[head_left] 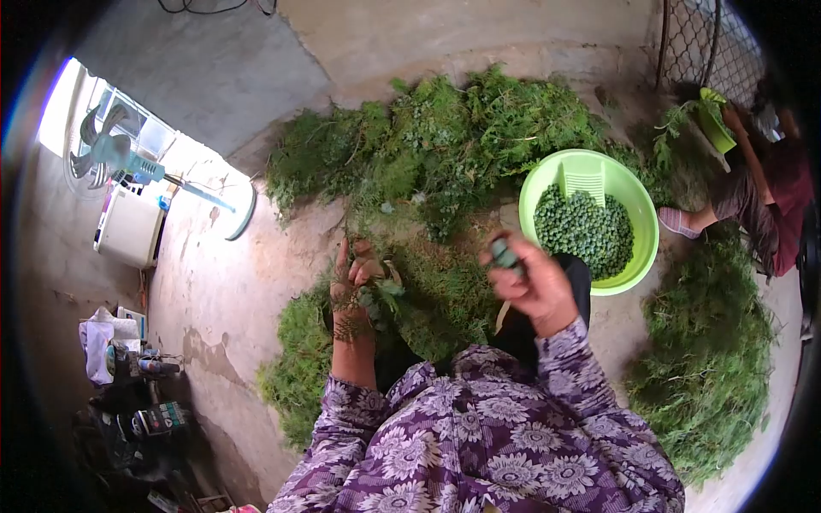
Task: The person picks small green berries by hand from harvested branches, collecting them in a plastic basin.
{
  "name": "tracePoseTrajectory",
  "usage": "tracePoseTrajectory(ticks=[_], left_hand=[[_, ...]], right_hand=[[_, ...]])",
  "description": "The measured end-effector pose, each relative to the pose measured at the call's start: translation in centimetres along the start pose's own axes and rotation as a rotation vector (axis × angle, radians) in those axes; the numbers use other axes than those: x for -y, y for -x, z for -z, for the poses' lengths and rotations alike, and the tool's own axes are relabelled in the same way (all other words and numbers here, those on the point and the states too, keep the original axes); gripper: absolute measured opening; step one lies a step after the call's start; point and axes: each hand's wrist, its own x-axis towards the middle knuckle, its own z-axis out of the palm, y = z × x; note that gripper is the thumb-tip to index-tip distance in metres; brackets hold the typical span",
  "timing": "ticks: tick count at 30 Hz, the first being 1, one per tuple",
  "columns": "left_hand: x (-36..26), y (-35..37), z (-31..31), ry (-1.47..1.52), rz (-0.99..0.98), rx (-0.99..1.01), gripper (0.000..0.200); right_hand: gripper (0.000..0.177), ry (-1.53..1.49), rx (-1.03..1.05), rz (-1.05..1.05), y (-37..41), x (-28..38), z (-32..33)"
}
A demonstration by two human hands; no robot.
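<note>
My left hand [349, 286] is closed around a leafy green branch [380, 295] with small round green pods on it. Fine fern-like leaves hang across the wrist. My right hand [543, 291] is closed on a few blue-green pods [503, 253], pinched between the thumb and fingers; it looks slightly blurred. Just beyond it stands a light green plastic basin [648, 231] with a ribbed washboard panel. Many loose round green pods [586, 231] lie in the basin. Cut foliage [440, 299] spreads on the floor and over my lap between the hands.
A long heap of branches [428, 137] lies along the wall, with more foliage [701, 359] at right and a pile [295, 368] at left. A person [761, 188] sits at right by a green container [717, 120]. A fan [128, 162] stands at left.
</note>
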Motion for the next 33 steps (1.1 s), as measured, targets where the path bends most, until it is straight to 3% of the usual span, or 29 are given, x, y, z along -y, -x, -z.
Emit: tracePoseTrajectory(ticks=[2, 3, 4, 5, 6, 7, 12, 13, 14, 15, 17, 18, 19, 20, 21, 23, 24, 25, 26, 27, 29, 30, 32, 33], left_hand=[[2.8, 0.2, 0.2, 0.201, -0.478, -0.008, 0.025], [1.9, 0.6, 0.2, 0.202, -0.482, -0.010, 0.025], [0.2, 1.1, 0.1, 0.100, -0.343, -0.039, 0.030], [-0.7, 1.4, 0.0, -0.001, -0.202, -0.068, 0.037], [-0.5, 1.0, -0.2, 0.001, -0.204, -0.069, 0.037], [0.0, 0.3, -0.9, 0.073, -0.195, -0.026, 0.032], [2.9, -2.7, -6.0, 0.358, -0.166, 0.138, 0.022], [3.3, -2.6, -7.1, 0.320, -0.238, -0.034, 0.023], [3.5, -2.5, -7.5, 0.279, -0.307, -0.205, 0.025], [3.7, -2.5, -7.4, 0.278, -0.305, -0.209, 0.025], [3.7, -2.8, -7.1, 0.261, -0.295, -0.184, 0.024], [3.6, -2.7, -6.2, 0.258, -0.291, -0.187, 0.024], [3.5, -2.3, -4.9, 0.036, -0.389, -0.207, 0.024], [3.5, -2.2, -4.1, -0.187, -0.484, -0.224, 0.024], [3.8, -2.7, -4.8, -0.187, -0.483, -0.225, 0.024], [4.5, -3.7, -6.7, 0.303, -0.205, 0.142, 0.022], [4.5, -3.1, -6.8, 0.303, -0.206, 0.137, 0.022], [4.5, -2.1, -7.0, -0.132, -0.280, -0.238, 0.024], [4.5, -1.5, -7.0, -0.570, -0.337, -0.609, 0.025], [4.5, -1.0, -6.4, -0.567, -0.336, -0.609, 0.025], [4.6, -0.6, -5.2, -0.063, -0.247, -0.310, 0.032], [4.7, -0.3, -4.8, -0.061, -0.248, -0.310, 0.032], [5.5, -1.0, -6.8, -0.374, -0.428, -0.677, 0.039], [5.4, -1.1, -7.2, -0.372, -0.426, -0.681, 0.039]], right_hand=[[0.017, 0.225, -0.120, 0.293, 0.5, 2.8, 0.9], [0.020, 0.396, -0.262, 0.468, 0.5, 3.9, 1.8], [0.024, 0.566, -0.405, 0.644, 0.4, 5.2, 3.0], [0.028, 0.954, -0.590, 0.745, 0.3, 7.0, 4.4], [0.033, 1.348, -0.773, 0.831, 0.4, 8.5, 6.0], [0.033, 1.351, -0.774, 0.830, 0.6, 9.1, 7.4], [0.040, 2.274, -1.092, 0.928, 0.7, 10.6, 13.5], [0.033, 2.070, -0.970, 0.859, 0.7, 9.4, 10.8], [0.027, 1.650, -0.745, 0.744, 0.3, 8.3, 9.8], [0.021, 1.228, -0.527, 0.621, 0.0, 7.1, 8.8], [0.012, 0.676, -0.251, 0.477, -0.1, 3.3, 4.3], [0.012, 0.501, -0.135, 0.291, 0.2, 2.1, 1.9], [0.014, 0.329, -0.034, 0.102, -0.2, 0.6, 1.7], [0.014, 0.328, 0.005, -0.022, -0.4, -0.8, 0.6], [0.016, 0.408, 0.049, -0.068, -0.4, -2.2, -0.2], [0.017, 0.544, 0.064, -0.054, -0.5, -3.7, -2.3], [0.019, 0.681, 0.079, -0.039, -0.6, -4.3, -3.1], [0.019, 0.680, 0.077, -0.042, -1.0, -4.9, -3.1], [0.020, 0.896, 0.105, 0.167, -1.5, -5.5, -2.9], [0.021, 1.108, 0.132, 0.382, -1.7, -5.9, -2.8], [0.022, 1.103, 0.147, 0.367, -1.9, -6.1, -2.9], [0.023, 1.094, 0.162, 0.350, -2.0, -6.2, -3.0], [0.023, 1.111, 0.166, 0.302, -1.9, -6.0, -3.3], [0.024, 1.127, 0.170, 0.256, -1.9, -5.8, -3.5]])
